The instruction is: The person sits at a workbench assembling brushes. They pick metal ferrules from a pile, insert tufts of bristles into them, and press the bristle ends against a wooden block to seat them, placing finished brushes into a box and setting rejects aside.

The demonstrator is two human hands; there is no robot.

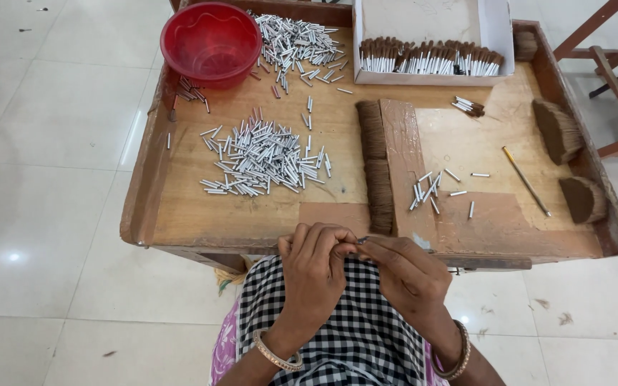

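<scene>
Both hands meet at the tabletop's (180, 221) near edge from what I see, left hand (314, 268) and right hand (408, 275) pinching one small metal tube (361, 240) between them, long axis running left-right.

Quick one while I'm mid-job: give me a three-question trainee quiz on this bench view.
1. True or false: the red bowl sits at the tray's far left corner.
2. Where do the finished brush heads lie? A) white box B) red bowl C) floor
3. What do the left hand and right hand pinch together at the tray's near edge?

Key:
1. True.
2. A; they line the box's near wall.
3. A small thin piece, too small to identify; both hands meet on it above the checked cloth.
</scene>
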